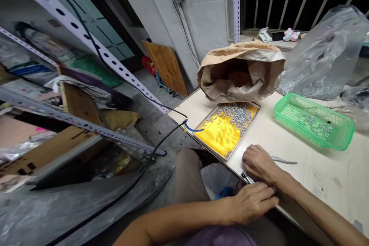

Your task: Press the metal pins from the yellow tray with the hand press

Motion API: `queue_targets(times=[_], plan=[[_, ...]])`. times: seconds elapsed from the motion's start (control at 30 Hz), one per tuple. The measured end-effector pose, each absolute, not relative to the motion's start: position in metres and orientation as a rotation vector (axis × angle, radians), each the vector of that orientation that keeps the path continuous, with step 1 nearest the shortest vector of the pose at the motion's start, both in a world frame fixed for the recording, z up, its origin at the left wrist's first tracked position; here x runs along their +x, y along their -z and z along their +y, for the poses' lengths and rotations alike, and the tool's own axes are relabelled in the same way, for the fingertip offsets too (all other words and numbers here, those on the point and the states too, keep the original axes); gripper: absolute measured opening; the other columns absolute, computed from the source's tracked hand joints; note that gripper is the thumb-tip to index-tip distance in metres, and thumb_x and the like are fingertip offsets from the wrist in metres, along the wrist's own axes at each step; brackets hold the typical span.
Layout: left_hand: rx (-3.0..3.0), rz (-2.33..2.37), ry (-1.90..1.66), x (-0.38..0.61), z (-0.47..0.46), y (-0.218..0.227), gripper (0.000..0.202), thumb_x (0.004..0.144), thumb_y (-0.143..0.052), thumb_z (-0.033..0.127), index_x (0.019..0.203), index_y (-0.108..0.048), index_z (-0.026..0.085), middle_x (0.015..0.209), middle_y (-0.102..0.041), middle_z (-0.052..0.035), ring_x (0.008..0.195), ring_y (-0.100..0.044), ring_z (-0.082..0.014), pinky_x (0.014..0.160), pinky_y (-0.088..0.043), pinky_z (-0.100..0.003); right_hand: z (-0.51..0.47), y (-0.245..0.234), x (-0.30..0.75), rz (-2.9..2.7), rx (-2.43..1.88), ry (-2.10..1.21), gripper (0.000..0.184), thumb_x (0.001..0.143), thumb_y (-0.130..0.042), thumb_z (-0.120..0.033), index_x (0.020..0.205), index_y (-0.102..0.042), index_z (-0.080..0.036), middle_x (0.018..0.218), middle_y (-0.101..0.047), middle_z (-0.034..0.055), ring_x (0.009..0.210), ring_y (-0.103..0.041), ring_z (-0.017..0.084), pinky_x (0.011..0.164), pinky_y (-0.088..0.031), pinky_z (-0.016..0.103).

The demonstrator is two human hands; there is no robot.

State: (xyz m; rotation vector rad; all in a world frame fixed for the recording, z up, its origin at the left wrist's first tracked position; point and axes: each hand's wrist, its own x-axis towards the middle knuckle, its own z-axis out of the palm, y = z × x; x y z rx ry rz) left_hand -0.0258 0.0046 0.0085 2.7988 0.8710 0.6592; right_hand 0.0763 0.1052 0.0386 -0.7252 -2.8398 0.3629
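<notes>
My right hand [259, 163] rests palm down on the white table [317, 177] near its front edge. Its fingers curl over a thin metal tool [284, 160] whose tip sticks out to the right. My left hand [252, 201] lies at the table edge just below it, fingers stretched toward my right wrist, with a small dark metal piece [247, 178] between the two hands. Just beyond my right hand a shallow tray with a yellow lining [221, 134] holds several small silver screws.
A green plastic basket [314, 120] with screws stands to the right. Behind the tray are a crumpled brown paper sack [240, 71] and a clear plastic bag [325, 52]. A black cable [138, 173] and perforated shelf rails [86, 42] fill the left.
</notes>
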Motion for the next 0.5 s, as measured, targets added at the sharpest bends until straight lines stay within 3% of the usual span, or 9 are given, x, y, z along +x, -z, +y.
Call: queue_targets(times=[0.13,0.23,0.37,0.5], plan=[[2.656,1.382,-0.866,-0.074,0.037,-0.029,0.025,0.095,-0.037,0.017,0.1,-0.061,0.014,0.091,-0.062,-0.0075,0.085,-0.055,-0.0149,0.074,-0.047,-0.025,0.13,-0.064,0.119,-2.376,-0.914,-0.193,0.016,0.088,-0.042,-0.02,0.083,-0.057,-0.02,0.077,-0.062,0.005,0.077,-0.055,0.018,0.071,-0.042,0.031],[2.55,1.741,-0.652,-0.107,0.081,-0.031,0.024,0.094,-0.04,0.018,0.092,-0.064,0.017,0.084,-0.06,-0.0059,0.082,-0.052,-0.0165,0.069,-0.046,-0.026,0.156,-0.086,0.172,-2.154,-1.195,0.067,0.017,0.089,-0.043,-0.03,0.082,-0.055,-0.022,0.078,-0.061,0.007,0.079,-0.056,0.022,0.072,-0.043,0.035],[2.601,1.619,-0.268,-0.122,0.125,-0.028,0.019,0.092,-0.048,0.019,0.086,-0.066,0.018,0.083,-0.058,-0.0048,0.086,-0.049,-0.0171,0.067,-0.043,-0.025,0.169,-0.096,0.224,-2.121,-1.515,0.341,0.038,0.091,-0.034,-0.045,0.094,-0.06,-0.018,0.077,-0.057,0.0123,0.076,-0.054,0.028,0.071,-0.043,0.043],[2.672,1.393,-0.138,-0.12,0.145,-0.023,0.018,0.091,-0.05,0.026,0.085,-0.064,0.017,0.088,-0.058,-0.0049,0.088,-0.047,-0.0173,0.071,-0.041,-0.025,0.139,-0.081,0.223,-2.192,-1.477,0.163,0.044,0.09,-0.034,-0.053,0.103,-0.06,-0.02,0.084,-0.059,0.0112,0.075,-0.057,0.026,0.069,-0.047,0.04]])
